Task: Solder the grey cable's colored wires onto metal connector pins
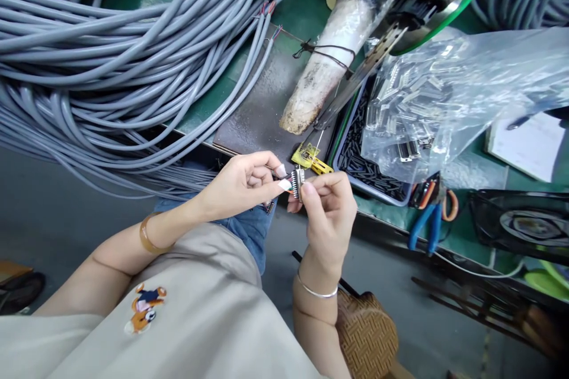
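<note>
Between finger and thumb, my right hand (326, 207) holds a small metal multi-pin connector (298, 182) by its shell. My left hand (249, 183) pinches thin coloured wires (288, 178) against the pin side of that connector. The wires' far ends are hidden by my left fingers. Just beyond the connector, a yellow clip-like piece (313, 159) lies at the edge of the dark mat (253, 112). Above it, a metal tool tip points down beside a white, plastic-wrapped tube (329, 59) tied with black cord.
Coiled grey cables (133, 53) cover the left of the bench. At right are a blue bin (402, 196) of black tubes, a clear bag (427, 95) of connectors, blue-handled pliers (425, 226) and a small fan (528, 222). A woven stool (367, 331) stands below.
</note>
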`<state>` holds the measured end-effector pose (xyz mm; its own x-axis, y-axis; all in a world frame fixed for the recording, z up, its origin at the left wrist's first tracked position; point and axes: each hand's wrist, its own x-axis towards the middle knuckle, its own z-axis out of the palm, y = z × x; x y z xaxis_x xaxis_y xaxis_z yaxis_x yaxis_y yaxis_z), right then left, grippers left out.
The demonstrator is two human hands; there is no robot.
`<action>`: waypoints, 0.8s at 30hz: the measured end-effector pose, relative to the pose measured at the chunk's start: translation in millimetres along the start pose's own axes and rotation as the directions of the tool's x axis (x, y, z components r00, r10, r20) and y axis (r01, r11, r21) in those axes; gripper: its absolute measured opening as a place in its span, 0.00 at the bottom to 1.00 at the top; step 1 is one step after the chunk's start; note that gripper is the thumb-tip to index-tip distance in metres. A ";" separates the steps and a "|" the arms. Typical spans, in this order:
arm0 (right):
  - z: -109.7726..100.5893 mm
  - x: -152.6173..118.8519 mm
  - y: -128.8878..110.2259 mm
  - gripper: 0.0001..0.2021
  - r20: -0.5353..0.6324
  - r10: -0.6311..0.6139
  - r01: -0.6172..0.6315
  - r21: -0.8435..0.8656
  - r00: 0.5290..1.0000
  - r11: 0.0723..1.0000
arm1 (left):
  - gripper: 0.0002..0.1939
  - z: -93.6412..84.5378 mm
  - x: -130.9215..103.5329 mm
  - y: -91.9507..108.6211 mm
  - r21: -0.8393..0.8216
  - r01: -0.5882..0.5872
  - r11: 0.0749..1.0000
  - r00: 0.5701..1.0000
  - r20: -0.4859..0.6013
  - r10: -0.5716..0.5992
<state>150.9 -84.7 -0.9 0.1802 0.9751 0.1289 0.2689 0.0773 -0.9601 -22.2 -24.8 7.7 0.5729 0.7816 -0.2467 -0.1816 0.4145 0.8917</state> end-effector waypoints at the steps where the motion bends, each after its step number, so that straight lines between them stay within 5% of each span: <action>1: -0.1 1.5 -0.2 0.10 0.015 0.030 -0.031 0.059 0.999 0.998 | 0.10 -0.6 -0.6 -0.3 0.008 0.005 1.000 1.000 0.015 -0.005; 7: 2.4 4.0 1.2 0.10 0.070 0.076 -0.088 0.182 0.995 0.979 | 0.07 -1.4 0.6 -1.9 -0.018 0.034 0.999 0.999 0.038 -0.033; 13: 4.2 -2.4 2.7 0.04 -0.102 -0.104 0.084 -0.180 0.989 0.980 | 0.07 2.7 5.7 -2.7 -0.041 0.093 0.995 0.995 -0.034 -0.094; 16: -0.1 -4.6 8.4 0.03 -0.260 -0.432 0.283 -0.459 0.863 0.842 | 0.09 3.1 8.4 -0.3 -0.051 0.128 0.991 0.988 -0.079 -0.131; 19: -3.3 -5.7 12.4 0.12 -0.370 -0.558 0.397 -0.427 0.743 0.812 | 0.09 1.9 11.8 2.4 -0.057 0.144 0.988 0.984 -0.101 -0.149; 24: -0.7 -6.0 15.9 0.13 -0.254 -0.515 0.370 -0.451 0.819 0.812 | 0.09 0.0 19.0 5.4 -0.072 0.135 0.988 0.986 -0.091 -0.141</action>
<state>154.8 -89.4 -16.7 0.2497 0.7058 0.6630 0.7119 0.3303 -0.6197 -12.3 -7.7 7.8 0.5172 0.7545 -0.4039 -0.1592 0.5486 0.8208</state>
